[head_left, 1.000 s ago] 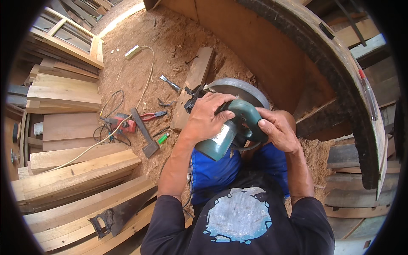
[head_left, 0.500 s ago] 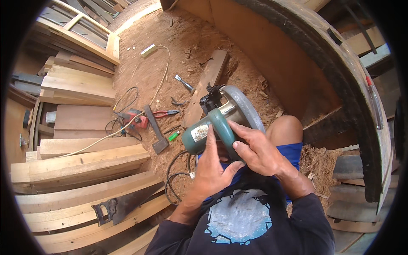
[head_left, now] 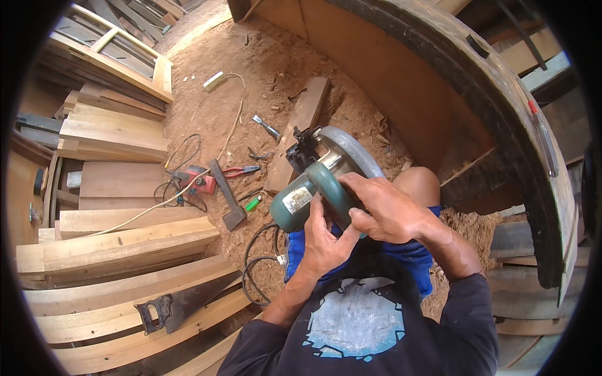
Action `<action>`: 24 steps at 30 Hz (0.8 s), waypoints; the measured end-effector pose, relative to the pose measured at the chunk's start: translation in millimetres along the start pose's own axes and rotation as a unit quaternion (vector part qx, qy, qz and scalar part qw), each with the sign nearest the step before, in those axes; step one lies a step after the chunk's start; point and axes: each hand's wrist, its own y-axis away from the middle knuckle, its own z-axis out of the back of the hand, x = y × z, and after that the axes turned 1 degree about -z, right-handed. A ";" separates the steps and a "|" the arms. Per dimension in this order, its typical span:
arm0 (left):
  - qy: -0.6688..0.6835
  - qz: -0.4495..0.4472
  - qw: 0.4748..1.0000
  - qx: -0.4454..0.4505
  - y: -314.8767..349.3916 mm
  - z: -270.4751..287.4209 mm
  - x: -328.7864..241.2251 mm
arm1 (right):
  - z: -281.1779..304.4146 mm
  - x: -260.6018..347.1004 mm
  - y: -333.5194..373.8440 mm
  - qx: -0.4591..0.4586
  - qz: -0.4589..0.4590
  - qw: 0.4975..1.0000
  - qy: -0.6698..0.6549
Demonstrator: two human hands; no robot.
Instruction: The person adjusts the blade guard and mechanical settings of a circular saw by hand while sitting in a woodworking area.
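A circular saw (head_left: 290,212) with a green motor housing and handle and a grey rounded blade guard is held up above my lap. My right hand (head_left: 395,213) is closed over the saw's handle from the right, its fingers bent. From below, my left hand (head_left: 326,244) grips the saw between the housing and the handle, fingers pointing up and thumb near the handle's lower end. Part of the left fingers is hidden behind the saw. A brown plank (head_left: 307,106) lies on the ground just beyond the saw.
A hammer (head_left: 227,197), red-handled pliers (head_left: 241,171), a chisel (head_left: 266,127), a green lighter (head_left: 253,203) and a red power tool (head_left: 199,182) lie on sawdust. A handsaw (head_left: 182,307) rests on stacked boards at left. A big curved wooden piece (head_left: 401,81) stands at right; cables trail between.
The circular saw has tilted slightly, and both hands have shifted on it a little, the left one up along the housing. The view has also moved slightly.
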 end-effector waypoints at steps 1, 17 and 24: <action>0.000 0.002 1.000 0.001 -1.6 1.9 2.0 | 0.5 -0.6 0.6 -0.001 -0.002 1.000 -0.001; 0.124 0.060 0.990 -0.025 -47.9 58.3 -23.7 | -32.4 -9.0 38.4 -0.058 -0.039 0.997 0.011; 0.150 0.052 0.986 -0.055 -56.7 60.3 -28.3 | -48.9 -10.9 15.9 -0.162 0.036 0.983 0.080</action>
